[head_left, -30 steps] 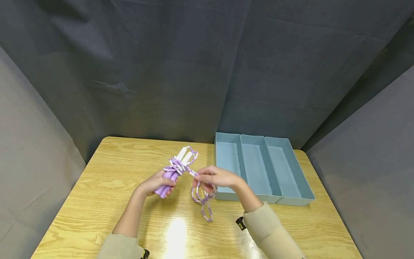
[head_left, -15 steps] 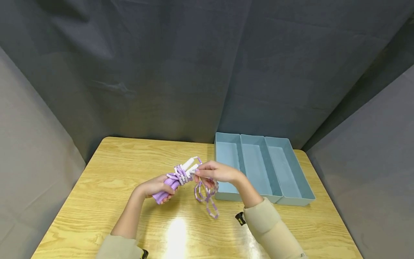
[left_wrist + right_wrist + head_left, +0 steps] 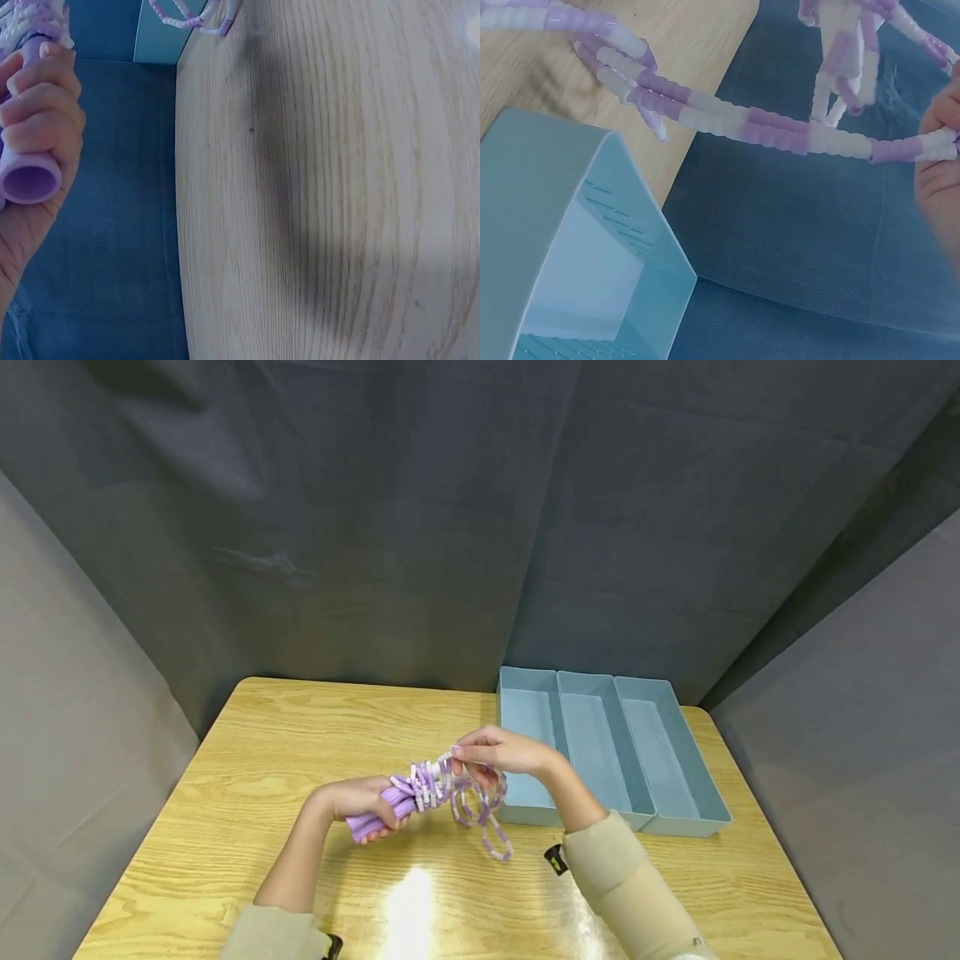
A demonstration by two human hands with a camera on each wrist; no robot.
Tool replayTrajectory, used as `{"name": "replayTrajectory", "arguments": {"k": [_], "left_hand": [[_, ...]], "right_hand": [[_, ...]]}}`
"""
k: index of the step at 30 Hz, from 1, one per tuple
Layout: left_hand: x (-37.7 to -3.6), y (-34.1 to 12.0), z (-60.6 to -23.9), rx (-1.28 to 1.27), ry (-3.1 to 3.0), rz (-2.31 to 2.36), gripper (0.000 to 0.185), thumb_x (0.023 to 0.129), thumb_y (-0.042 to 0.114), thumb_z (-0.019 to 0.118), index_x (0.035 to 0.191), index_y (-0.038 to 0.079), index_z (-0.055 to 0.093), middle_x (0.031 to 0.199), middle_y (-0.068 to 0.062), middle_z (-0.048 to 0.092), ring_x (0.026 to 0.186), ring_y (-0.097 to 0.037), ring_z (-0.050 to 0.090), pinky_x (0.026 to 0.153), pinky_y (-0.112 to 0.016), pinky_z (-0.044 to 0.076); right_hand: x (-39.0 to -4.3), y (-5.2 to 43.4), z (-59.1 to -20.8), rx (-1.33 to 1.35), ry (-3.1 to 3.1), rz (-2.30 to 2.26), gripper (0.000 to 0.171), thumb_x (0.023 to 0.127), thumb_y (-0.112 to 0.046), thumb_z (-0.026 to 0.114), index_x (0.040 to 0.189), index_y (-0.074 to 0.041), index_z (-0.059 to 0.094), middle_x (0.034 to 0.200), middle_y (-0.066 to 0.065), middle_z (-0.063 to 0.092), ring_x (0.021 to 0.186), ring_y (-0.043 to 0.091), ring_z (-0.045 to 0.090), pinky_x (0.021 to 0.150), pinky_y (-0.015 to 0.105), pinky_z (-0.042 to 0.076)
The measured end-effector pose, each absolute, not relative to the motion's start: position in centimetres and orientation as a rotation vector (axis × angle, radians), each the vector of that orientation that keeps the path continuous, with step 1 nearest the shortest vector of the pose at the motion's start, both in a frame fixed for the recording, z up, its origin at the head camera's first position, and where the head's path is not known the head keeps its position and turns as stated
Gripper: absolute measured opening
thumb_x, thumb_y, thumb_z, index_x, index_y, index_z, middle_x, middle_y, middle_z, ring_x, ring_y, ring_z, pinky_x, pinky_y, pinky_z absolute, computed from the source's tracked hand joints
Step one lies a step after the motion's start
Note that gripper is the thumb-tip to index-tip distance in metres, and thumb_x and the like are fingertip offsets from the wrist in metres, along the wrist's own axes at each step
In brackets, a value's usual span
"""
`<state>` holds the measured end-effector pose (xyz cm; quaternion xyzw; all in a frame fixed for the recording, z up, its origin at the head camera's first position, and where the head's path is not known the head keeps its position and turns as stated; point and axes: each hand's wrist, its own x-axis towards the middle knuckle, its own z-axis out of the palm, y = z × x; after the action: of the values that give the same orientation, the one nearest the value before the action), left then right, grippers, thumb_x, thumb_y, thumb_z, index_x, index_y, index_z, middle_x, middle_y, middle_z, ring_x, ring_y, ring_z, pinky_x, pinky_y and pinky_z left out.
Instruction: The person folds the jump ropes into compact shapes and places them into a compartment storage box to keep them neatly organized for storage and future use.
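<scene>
My left hand (image 3: 363, 799) grips the two purple handles (image 3: 378, 811) of a jump rope, held just above the wooden table (image 3: 247, 777). The beaded purple-and-white rope (image 3: 433, 782) is coiled around the handles' upper ends. My right hand (image 3: 491, 752) pinches the rope beside the coil, and a loose loop (image 3: 491, 827) hangs from it down to the table. In the left wrist view my fingers (image 3: 41, 112) curl around a handle's (image 3: 28, 180) round end. The right wrist view shows the beaded strand (image 3: 780, 131) stretched from my fingertips (image 3: 941, 120).
A light blue tray (image 3: 611, 752) with three long compartments stands on the table's back right, close behind my right hand; its corner (image 3: 577, 247) fills the right wrist view. Dark grey cloth (image 3: 450, 527) hangs behind and around the table.
The handles have tilted from pointing away to lying nearly level, pointing right. My right hand has risen and moved toward the handles, laying more rope around them; the hanging loop has shortened.
</scene>
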<state>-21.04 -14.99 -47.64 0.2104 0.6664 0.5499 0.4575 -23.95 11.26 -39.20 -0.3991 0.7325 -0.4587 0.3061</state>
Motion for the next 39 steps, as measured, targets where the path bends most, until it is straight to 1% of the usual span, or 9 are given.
{"name": "replayTrajectory", "arguments": {"k": [6, 11, 13, 18, 22, 25, 33, 37, 39], "left_hand": [[-20.9, -15.0, -47.5, 0.543, 1.596, 1.335, 0.012, 0.072, 0.0, 0.053, 0.084, -0.001, 0.052, 0.061, -0.003, 0.052, 0.045, -0.008, 0.048, 0.04, -0.019, 0.042], [-20.8, -15.0, -47.4, 0.564, 1.526, 1.337, 0.012, 0.073, -0.001, 0.053, 0.085, -0.001, 0.052, 0.063, -0.003, 0.052, 0.047, -0.008, 0.049, 0.041, -0.019, 0.043], [-20.8, -15.0, -47.3, 0.57, 1.495, 1.333, 0.011, 0.074, -0.002, 0.053, 0.085, 0.0, 0.052, 0.062, -0.003, 0.052, 0.047, -0.008, 0.049, 0.041, -0.019, 0.043], [-20.7, -15.0, -47.1, 0.586, 1.443, 1.321, 0.01, 0.075, -0.003, 0.052, 0.084, 0.0, 0.052, 0.061, -0.004, 0.052, 0.047, -0.009, 0.048, 0.04, -0.019, 0.043], [-20.6, -14.9, -46.9, 0.595, 1.435, 1.313, 0.009, 0.074, -0.003, 0.052, 0.083, -0.001, 0.051, 0.06, -0.003, 0.051, 0.046, -0.008, 0.048, 0.04, -0.019, 0.043], [-20.6, -14.8, -46.7, 0.595, 1.441, 1.299, 0.009, 0.074, -0.002, 0.053, 0.083, -0.001, 0.051, 0.06, -0.003, 0.051, 0.046, -0.008, 0.048, 0.04, -0.019, 0.042], [-20.6, -14.7, -46.4, 0.598, 1.449, 1.274, 0.01, 0.073, 0.001, 0.056, 0.082, 0.002, 0.052, 0.06, -0.002, 0.051, 0.046, -0.008, 0.048, 0.04, -0.019, 0.042], [-20.6, -14.7, -46.3, 0.621, 1.43, 1.277, 0.01, 0.074, 0.001, 0.056, 0.083, 0.002, 0.052, 0.061, -0.002, 0.05, 0.046, -0.008, 0.048, 0.041, -0.019, 0.042], [-20.7, -14.8, -46.3, 0.648, 1.41, 1.287, 0.01, 0.075, 0.001, 0.055, 0.084, 0.0, 0.051, 0.061, -0.003, 0.05, 0.047, -0.008, 0.048, 0.041, -0.019, 0.042]], "right_hand": [[-24.4, 11.3, -39.6, -1.048, 1.931, -1.223, 0.034, 0.097, -0.015, 0.036, 0.084, 0.009, 0.057, 0.052, 0.0, 0.047, 0.044, 0.012, 0.043, 0.039, 0.035, 0.033], [-24.9, 11.3, -39.9, -1.058, 1.945, -1.219, 0.031, 0.097, -0.015, 0.036, 0.081, 0.001, 0.058, 0.052, 0.0, 0.044, 0.045, 0.012, 0.041, 0.04, 0.035, 0.032], [-25.0, 11.3, -40.0, -1.057, 1.946, -1.222, 0.032, 0.097, -0.015, 0.036, 0.08, 0.0, 0.058, 0.052, 0.001, 0.043, 0.045, 0.012, 0.04, 0.042, 0.037, 0.032], [-25.4, 11.3, -40.3, -1.039, 1.959, -1.215, 0.033, 0.098, -0.016, 0.037, 0.081, 0.003, 0.059, 0.054, 0.003, 0.042, 0.045, 0.014, 0.038, 0.044, 0.033, 0.034], [-25.6, 11.3, -40.6, -1.022, 1.959, -1.211, 0.034, 0.097, -0.016, 0.038, 0.082, 0.006, 0.058, 0.056, 0.004, 0.044, 0.047, 0.019, 0.04, 0.044, 0.034, 0.035], [-25.7, 11.3, -40.9, -1.01, 1.953, -1.213, 0.033, 0.097, -0.017, 0.038, 0.081, 0.003, 0.058, 0.057, 0.004, 0.044, 0.048, 0.02, 0.04, 0.045, 0.035, 0.035], [-26.2, 11.3, -41.6, -0.984, 1.995, -1.2, 0.029, 0.097, -0.019, 0.042, 0.081, -0.003, 0.06, 0.058, 0.003, 0.043, 0.049, 0.013, 0.037, 0.049, 0.024, 0.035], [-26.5, 11.3, -42.1, -0.959, 2.011, -1.207, 0.027, 0.096, -0.017, 0.043, 0.082, -0.002, 0.061, 0.058, 0.003, 0.043, 0.049, 0.013, 0.037, 0.048, 0.024, 0.035], [-26.5, 11.2, -42.3, -0.952, 2.008, -1.217, 0.028, 0.096, -0.017, 0.044, 0.084, 0.002, 0.061, 0.059, 0.003, 0.043, 0.05, 0.014, 0.036, 0.049, 0.025, 0.034]]}}
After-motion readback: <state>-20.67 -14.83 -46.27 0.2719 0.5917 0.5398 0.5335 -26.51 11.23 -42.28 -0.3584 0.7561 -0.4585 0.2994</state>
